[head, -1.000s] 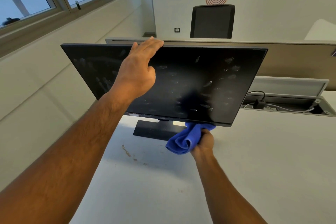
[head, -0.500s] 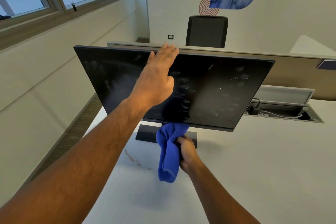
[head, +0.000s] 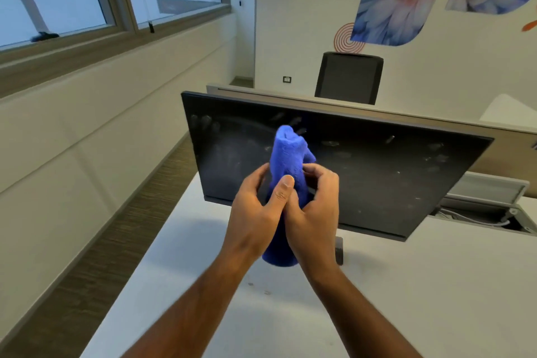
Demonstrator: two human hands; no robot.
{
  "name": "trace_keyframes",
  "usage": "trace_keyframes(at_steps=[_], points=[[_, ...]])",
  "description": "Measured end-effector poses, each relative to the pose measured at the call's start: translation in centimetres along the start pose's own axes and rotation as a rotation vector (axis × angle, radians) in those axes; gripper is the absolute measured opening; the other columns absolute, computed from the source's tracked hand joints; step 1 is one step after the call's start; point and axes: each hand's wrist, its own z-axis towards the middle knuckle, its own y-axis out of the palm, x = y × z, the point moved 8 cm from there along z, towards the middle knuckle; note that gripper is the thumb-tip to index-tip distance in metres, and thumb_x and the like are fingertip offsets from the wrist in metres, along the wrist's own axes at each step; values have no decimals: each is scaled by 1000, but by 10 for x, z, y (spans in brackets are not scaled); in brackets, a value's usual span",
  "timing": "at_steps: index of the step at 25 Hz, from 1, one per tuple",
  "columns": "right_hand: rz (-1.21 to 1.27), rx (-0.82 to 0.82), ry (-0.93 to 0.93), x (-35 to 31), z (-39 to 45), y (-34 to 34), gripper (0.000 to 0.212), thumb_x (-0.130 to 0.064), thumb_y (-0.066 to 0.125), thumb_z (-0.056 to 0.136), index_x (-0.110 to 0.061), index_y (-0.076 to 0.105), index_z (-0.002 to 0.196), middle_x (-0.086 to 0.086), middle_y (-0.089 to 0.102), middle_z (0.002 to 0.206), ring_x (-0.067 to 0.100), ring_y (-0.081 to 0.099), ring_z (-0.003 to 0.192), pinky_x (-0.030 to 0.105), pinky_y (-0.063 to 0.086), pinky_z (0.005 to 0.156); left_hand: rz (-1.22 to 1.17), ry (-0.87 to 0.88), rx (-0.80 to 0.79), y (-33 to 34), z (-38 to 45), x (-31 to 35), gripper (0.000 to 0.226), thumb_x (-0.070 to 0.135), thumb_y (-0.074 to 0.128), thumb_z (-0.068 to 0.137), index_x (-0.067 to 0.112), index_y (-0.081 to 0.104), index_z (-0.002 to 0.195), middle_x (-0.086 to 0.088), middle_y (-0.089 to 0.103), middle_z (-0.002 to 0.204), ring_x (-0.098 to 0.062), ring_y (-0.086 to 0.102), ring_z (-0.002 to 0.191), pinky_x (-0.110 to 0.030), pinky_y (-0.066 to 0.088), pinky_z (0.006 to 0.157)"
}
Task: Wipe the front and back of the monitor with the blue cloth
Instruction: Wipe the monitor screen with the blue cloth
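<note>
The black monitor stands on the white desk, its dark screen facing me and marked with smudges and fingerprints. In front of the screen, both hands hold the bunched blue cloth upright between them. My left hand grips it from the left, thumb pressed on the cloth's front. My right hand grips it from the right with curled fingers. The cloth's lower end hangs out below my hands. Neither hand touches the monitor. Part of the monitor's stand shows at the right of my right wrist.
A cable tray with white cables lies open in the desk behind the monitor's right side. A divider panel and a black chair stand beyond. Windows and a wall run along the left, with floor between wall and desk.
My left hand left the monitor's top edge and came down to take hold of the cloth. My right hand raised the cloth in front of the screen. My view moved up and back.
</note>
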Motion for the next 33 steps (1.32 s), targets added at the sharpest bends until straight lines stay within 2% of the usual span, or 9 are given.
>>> trace_keyframes(at_steps=[3, 6, 10, 13, 16, 18, 21, 29, 33], points=[[-157, -244, -149, -34, 11, 48, 25, -14, 67, 95, -19, 58, 117, -9, 56, 113, 6, 61, 98, 20, 53, 80, -174, -12, 90, -27, 5, 16, 23, 36, 59, 97, 23, 65, 115, 0, 75, 99, -16, 73, 92, -37, 59, 84], [-371, -469, -292, -58, 29, 83, 28, -23, 61, 96, -21, 63, 124, -8, 61, 119, 7, 60, 103, 28, 50, 90, -304, -82, 305, -70, 20, 8, 21, 29, 53, 100, 18, 70, 104, -3, 76, 94, -21, 72, 92, -41, 57, 84], [-596, -187, -578, -99, 88, 53, 23, -24, 60, 96, -15, 71, 114, 4, 70, 111, 24, 61, 104, 39, 48, 92, -267, -25, 676, -145, 32, 7, 23, 28, 52, 99, 15, 69, 90, 3, 72, 83, -19, 67, 86, -33, 53, 75], [-838, -61, -512, -92, 135, 13, 30, -31, 50, 102, -15, 67, 121, 6, 68, 120, 28, 58, 112, 44, 47, 93, -110, 114, 898, -209, 36, 22, 26, 27, 48, 98, 7, 65, 97, 2, 67, 88, -13, 63, 85, -31, 51, 78], [-954, -125, -360, -65, 157, -8, 39, -39, 35, 107, -17, 67, 104, 5, 70, 107, 26, 60, 98, 41, 46, 82, 43, 207, 846, -229, 60, 37, 18, 23, 44, 101, 15, 59, 96, 13, 60, 80, -3, 55, 73, -13, 44, 68], [-925, -186, -253, -50, 158, -14, 49, -44, 28, 109, -18, 56, 78, 3, 63, 79, 23, 57, 74, 36, 37, 64, 138, 210, 732, -221, 86, 42, 16, 22, 44, 101, 17, 58, 94, 14, 58, 76, -5, 53, 69, -14, 41, 63], [-983, -207, -260, -42, 150, -16, 57, -48, 25, 109, -17, 50, 68, 2, 54, 61, 23, 51, 61, 37, 33, 63, 190, 225, 537, -193, 120, 39, 15, 20, 47, 100, 13, 59, 95, 7, 60, 77, -9, 52, 68, -23, 43, 67], [-997, -179, -338, -37, 148, -14, 56, -53, 21, 108, -24, 48, 69, -11, 50, 63, 4, 43, 62, 35, 28, 74, 101, -4, 395, -160, 133, -70, 19, 9, 46, 96, 18, 49, 80, -7, 53, 75, -19, 51, 71, -39, 45, 64], [-1014, -165, -342, -34, 149, -13, 58, -57, 18, 107, -24, 51, 72, -13, 50, 66, 2, 43, 63, 35, 28, 76, 173, -231, 320, -154, 118, -152, 11, 10, 48, 96, 16, 56, 92, -7, 63, 93, -24, 59, 88, -44, 51, 83]])
